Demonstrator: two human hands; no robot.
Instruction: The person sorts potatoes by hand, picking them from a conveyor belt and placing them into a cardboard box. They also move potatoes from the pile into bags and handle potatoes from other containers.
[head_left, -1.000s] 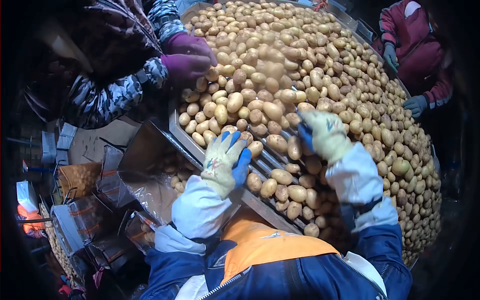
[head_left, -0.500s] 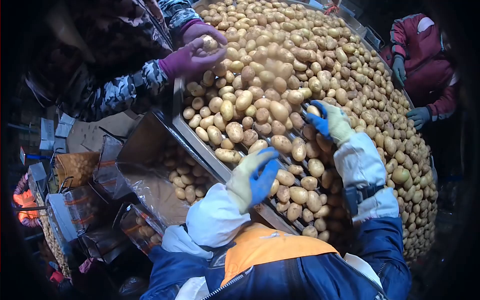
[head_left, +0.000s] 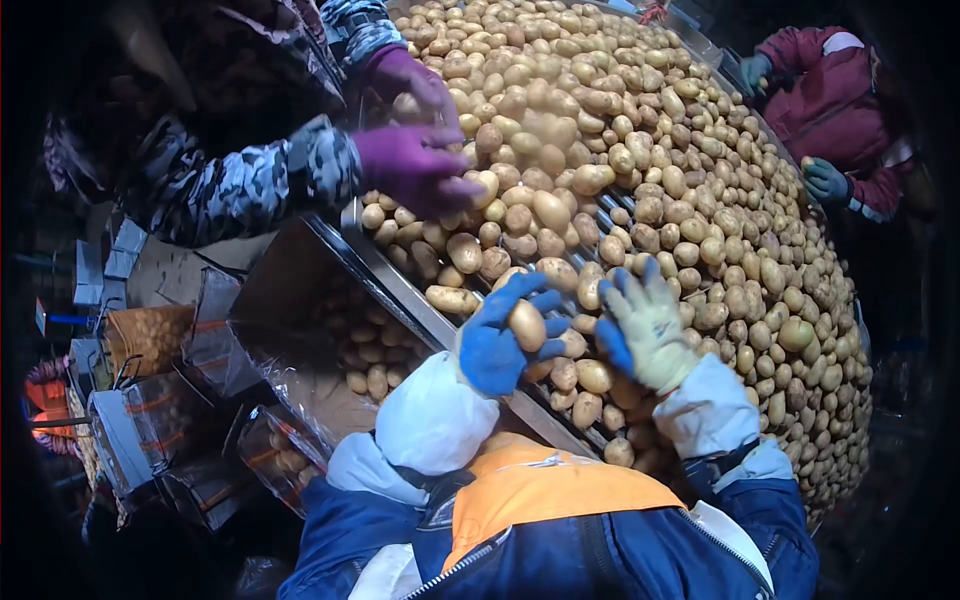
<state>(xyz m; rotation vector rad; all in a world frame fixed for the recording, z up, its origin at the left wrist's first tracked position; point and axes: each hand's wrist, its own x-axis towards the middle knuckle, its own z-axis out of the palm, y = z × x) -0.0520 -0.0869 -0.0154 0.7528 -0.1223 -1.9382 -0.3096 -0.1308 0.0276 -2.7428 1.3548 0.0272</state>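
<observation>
My left hand, in a blue-palmed glove, is turned palm up near the metal edge with its fingers curled round a potato. My right hand, in a yellow and blue glove, lies palm down with spread fingers over the potatoes. Whether anything is under its palm is hidden. Around both hands spreads a large heap of potatoes, with metal rollers showing between some of them.
A co-worker's purple-gloved hands work at the upper left. Another person in maroon stands at the right. Below the metal rim is a lined box holding potatoes; more boxes stand at left.
My left hand has turned palm up and now holds a potato. My right hand has moved down and flattened, and the potato beside its fingers is gone. Both co-workers' hands have shifted.
</observation>
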